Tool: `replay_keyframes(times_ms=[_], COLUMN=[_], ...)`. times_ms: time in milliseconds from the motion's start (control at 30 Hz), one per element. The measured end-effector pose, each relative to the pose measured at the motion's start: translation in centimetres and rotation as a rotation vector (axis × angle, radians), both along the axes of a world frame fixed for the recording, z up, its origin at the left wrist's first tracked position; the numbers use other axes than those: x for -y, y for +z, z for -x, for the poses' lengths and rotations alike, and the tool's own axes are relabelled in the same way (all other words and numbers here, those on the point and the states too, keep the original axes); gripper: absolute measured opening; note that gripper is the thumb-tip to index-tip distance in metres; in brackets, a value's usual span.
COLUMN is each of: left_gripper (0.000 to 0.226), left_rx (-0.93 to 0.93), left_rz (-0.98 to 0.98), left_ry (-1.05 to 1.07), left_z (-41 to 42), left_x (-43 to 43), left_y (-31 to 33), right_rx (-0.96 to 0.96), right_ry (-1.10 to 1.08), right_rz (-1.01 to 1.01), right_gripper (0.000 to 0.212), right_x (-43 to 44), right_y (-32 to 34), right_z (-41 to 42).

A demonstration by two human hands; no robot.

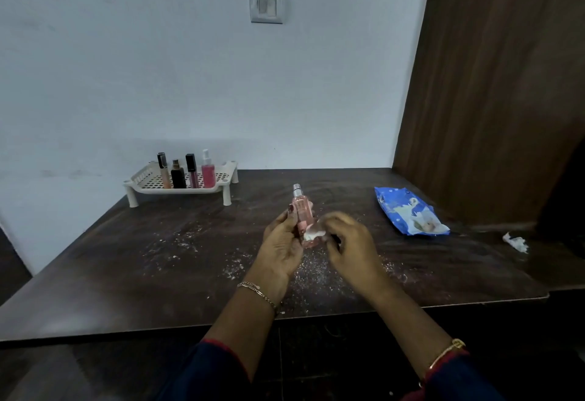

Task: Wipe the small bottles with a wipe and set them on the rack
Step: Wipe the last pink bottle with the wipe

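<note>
Main risk w/ the pink spray bottle (302, 210): it slips. We hold it upright above the tabletop (126, 258), centre-front, in the left hand (282, 244), thumb and fingers curled round its body only. A damp wipe on a smooth, slim body prob. means less grip, so a hard sideways rub could twist it out and drop it. Also poss.: a stray finger presses the silver nozzle, which shows no cap, and it sprays. Third, white crumbs (311, 274) lie strewn under our hands; set the bottle down there and it gets dirty again, so it should go straight to the rack. The bottle itself is narrow and clear, pink all through, w/ a silver sprayer top; its base is hidden behind the wipe. The wipe (313, 235) is a small white wad against the bottle's lower part, pinched in the right hand (346, 244), which is blurred, so we can't tell exactly how the fingers lie. Far left by the wall, the white perforated rack (142, 183) carries a close row: lip-gloss tubes (192, 171), a dark bottle (178, 176) and a taller pink sprayer (208, 174). Packed that tight, a careless placement could topple them; bare mesh shows at both ends. To the right lies the blue wipes packet (408, 212), and beyond it a crumpled used wipe (516, 241).
</note>
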State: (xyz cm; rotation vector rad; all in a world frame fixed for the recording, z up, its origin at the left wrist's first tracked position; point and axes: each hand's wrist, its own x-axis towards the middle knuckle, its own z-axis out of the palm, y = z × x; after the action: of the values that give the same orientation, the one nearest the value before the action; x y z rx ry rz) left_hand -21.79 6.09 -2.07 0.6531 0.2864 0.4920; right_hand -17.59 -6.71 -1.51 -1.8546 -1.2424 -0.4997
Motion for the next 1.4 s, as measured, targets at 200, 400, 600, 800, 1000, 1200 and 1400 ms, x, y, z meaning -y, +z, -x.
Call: replay_keyframes(times_ms=[200, 400, 600, 800, 1000, 1200, 1400], left_gripper=[0.04, 0.04, 0.035, 0.039, 0.052, 0.033, 0.032], left_rx=[0.027, 0.055, 0.018, -0.023, 0.004, 0.009, 0.03], left_rz=[0.047, 0.016, 0.072, 0.082, 0.055, 0.043, 0.171], left_ry=[-0.009, -0.01, 0.01, 0.044, -0.034, -0.077, -0.043], left_z=[-0.2, 0.0, 0.2, -0.1, 0.0, 0.5, 0.3], left_x=[0.8, 0.9, 0.1, 0.3, 0.6, 0.8, -0.3], left_y=[0.0, 0.9, 0.1, -0.5, -0.1, 0.0, -0.1], right_rx=[0.05, 0.102, -0.079, -0.045, -0.035, -0.042, 0.155], right_ry=[-0.097, -0.186, -0.032, 0.004, -0.116, -0.165, -0.045], right_rz=[0.038, -0.001, -0.049, 0.027, -0.026, -0.035, 0.121], right_gripper=[0.018, 0.018, 0.022, 0.023, 0.018, 0.019, 0.031], right_x=[-0.6, -2.6, -1.0, 0.5, -1.4, -3.3, -1.0], right_y=[1.3, 3.7, 0.7, -1.0, 1.3, 3.2, 0.6], right_z=[-0.4, -1.4, 0.1, 0.9, -0.4, -1.5, 1.2])
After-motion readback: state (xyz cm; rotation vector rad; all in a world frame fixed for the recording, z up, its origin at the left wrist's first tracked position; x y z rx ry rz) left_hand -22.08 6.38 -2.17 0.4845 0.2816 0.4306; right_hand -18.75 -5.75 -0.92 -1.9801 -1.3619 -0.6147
